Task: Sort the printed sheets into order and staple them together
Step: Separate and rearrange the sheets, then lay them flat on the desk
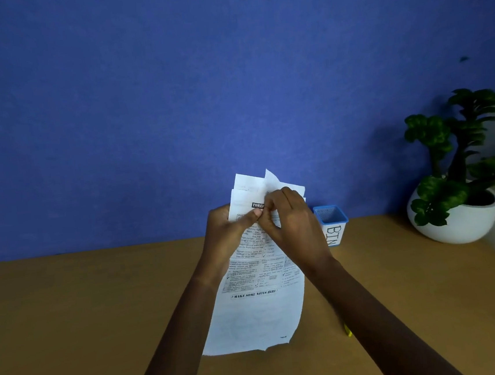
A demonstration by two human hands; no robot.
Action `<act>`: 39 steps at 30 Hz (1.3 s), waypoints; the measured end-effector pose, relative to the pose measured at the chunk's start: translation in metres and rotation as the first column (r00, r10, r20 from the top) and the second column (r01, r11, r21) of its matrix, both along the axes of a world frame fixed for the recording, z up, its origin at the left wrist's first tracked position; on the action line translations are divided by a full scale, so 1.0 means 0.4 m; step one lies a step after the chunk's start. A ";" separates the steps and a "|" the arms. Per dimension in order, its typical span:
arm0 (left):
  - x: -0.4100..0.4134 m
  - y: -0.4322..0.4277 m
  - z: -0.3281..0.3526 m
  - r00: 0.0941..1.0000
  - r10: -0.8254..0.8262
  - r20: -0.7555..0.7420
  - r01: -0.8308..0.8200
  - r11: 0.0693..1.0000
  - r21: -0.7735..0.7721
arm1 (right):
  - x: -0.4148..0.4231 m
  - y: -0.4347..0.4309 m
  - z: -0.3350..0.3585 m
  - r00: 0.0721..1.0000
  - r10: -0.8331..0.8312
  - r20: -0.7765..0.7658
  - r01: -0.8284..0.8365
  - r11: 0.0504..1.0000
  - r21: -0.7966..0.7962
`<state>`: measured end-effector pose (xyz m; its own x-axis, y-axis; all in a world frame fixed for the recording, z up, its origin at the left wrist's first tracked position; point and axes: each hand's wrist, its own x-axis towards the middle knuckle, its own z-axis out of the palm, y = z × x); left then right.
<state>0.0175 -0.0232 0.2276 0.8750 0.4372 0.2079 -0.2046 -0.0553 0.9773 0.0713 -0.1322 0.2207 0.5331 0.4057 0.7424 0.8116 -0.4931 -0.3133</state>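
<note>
A bundle of white printed sheets (pixel 257 316) is held upright above the wooden table, its lower edge near the tabletop. The front page carries small black text and the line "MAKE SOME NOTES HERE". My left hand (pixel 229 234) grips the left side of the bundle near its top, thumb across the front. My right hand (pixel 291 219) pinches the upper sheets from the right, and their top corners fan apart above my fingers. A small yellow object (pixel 348 330) shows just behind my right forearm; I cannot tell what it is. No stapler is visible.
A small blue container labelled "BIN" (pixel 333 224) stands on the wooden table (pixel 86 317) right of the sheets. A green plant in a white round pot (pixel 455 218) sits at the back right. A blue wall (pixel 171 104) rises behind the table.
</note>
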 end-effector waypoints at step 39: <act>0.019 0.006 -0.005 0.998 0.036 0.042 -0.038 0.999 0.035 | 0.017 -0.011 0.008 0.996 0.024 0.086 -0.013 0.993 -0.119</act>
